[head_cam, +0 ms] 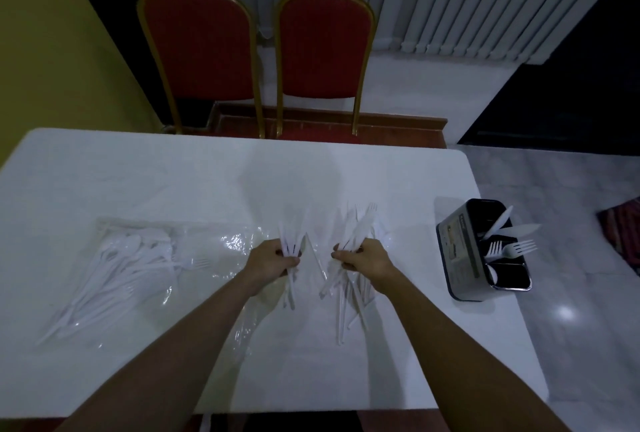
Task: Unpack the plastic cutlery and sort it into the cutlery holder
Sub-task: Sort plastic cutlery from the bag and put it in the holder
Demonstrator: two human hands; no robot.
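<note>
**Both hands full, holder partly stocked**

Your holder (457, 258) stands at 3 o'clock from your hands, near the right edge of the white table (138, 175). It is a dark, rounded-corner box with a printed label on its near wall and dividers inside. The far compartment has two white knives (502, 223) leaning out toward 1 o'clock. The middle one has two forks (512, 248), tines up. Something white shows in the near compartment, but you cannot tell what it is.

At 9 o'clock lies a clear, glossy bag (104, 234), flat on the table and packed with white spoons and other pieces.

Your left hand (277, 260) has its fingers curled tight round a bundle of slim white pieces (289, 241), their tips pointing to 12 o'clock. Your right hand (363, 258) grips a bigger, fanned bundle (356, 230). Fork tines show at its top and thin handles splay out below toward 6 o'clock. The two hands are near each other but apart.

Crinkled clear wrap (239, 241) lies under and around both hands, catching the light. Two red-cushioned, gold-framed chairs (207, 50) stand at 12 o'clock behind the table.
</note>
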